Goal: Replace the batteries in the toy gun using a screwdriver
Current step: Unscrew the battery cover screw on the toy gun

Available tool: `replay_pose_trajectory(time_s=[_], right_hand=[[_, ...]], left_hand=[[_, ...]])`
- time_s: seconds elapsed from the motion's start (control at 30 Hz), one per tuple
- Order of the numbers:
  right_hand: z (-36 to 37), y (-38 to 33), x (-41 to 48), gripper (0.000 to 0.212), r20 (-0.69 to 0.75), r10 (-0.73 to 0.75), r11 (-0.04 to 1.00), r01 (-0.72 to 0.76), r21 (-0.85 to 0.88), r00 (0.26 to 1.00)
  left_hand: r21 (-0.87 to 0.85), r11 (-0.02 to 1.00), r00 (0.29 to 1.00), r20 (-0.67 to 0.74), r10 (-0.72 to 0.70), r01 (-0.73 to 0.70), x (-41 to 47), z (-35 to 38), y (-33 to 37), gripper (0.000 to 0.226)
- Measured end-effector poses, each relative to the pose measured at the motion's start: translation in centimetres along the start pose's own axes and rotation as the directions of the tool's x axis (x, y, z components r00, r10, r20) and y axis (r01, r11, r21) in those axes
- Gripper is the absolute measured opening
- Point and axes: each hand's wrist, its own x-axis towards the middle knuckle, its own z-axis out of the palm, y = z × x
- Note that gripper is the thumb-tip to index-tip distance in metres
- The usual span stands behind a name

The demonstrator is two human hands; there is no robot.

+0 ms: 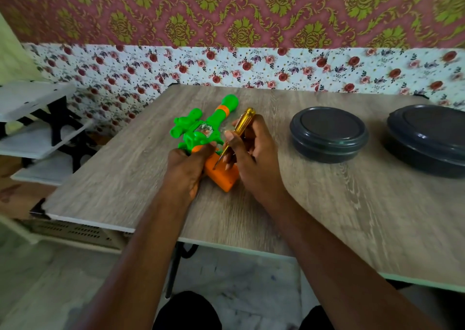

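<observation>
A green and orange toy gun [201, 130] lies on the wooden table [327, 203], barrel pointing away from me and its orange handle toward me. My left hand [185, 168] grips the gun where the green body meets the handle. My right hand [254, 153] holds a screwdriver [239, 128] with a clear yellow handle between thumb and fingers. Its metal tip touches the top face of the orange handle [225, 176]. No batteries are visible.
Two dark round lidded containers stand on the table's right side, one [328, 134] near my right hand and one [427, 138] at the right edge. A white shelf rack [37, 128] stands left of the table. The patterned wall runs behind.
</observation>
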Motion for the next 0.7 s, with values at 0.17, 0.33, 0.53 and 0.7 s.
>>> replay_pose_trajectory(time_s=[0.17, 0.33, 0.53, 0.7], right_hand=[[-0.38, -0.04, 0.1, 0.02, -0.01, -0.001, 1.0, 0.001, -0.027, 1.0], [-0.34, -0.17, 0.04, 0.021, 0.019, -0.003, 1.0, 0.003, -0.008, 1.0], [-0.38, -0.22, -0.12, 0.02, 0.013, -0.063, 0.99, 0.064, -0.124, 0.998], [0.06, -0.19, -0.11, 0.03, -0.007, -0.199, 0.971, 0.196, -0.134, 0.98]], left_hand=[[0.035, 0.999, 1.0, -0.01, 0.016, -0.016, 0.02, -0.08, -0.1, 0.022], [0.045, 0.999, 1.0, 0.002, 0.029, -0.029, -0.26, -0.19, 0.04, 0.016], [0.055, 0.998, 1.0, -0.008, 0.029, -0.029, -0.48, -0.08, 0.22, 0.013], [0.02, 0.999, 0.999, 0.014, 0.03, -0.03, -0.83, -0.21, 0.42, 0.009]])
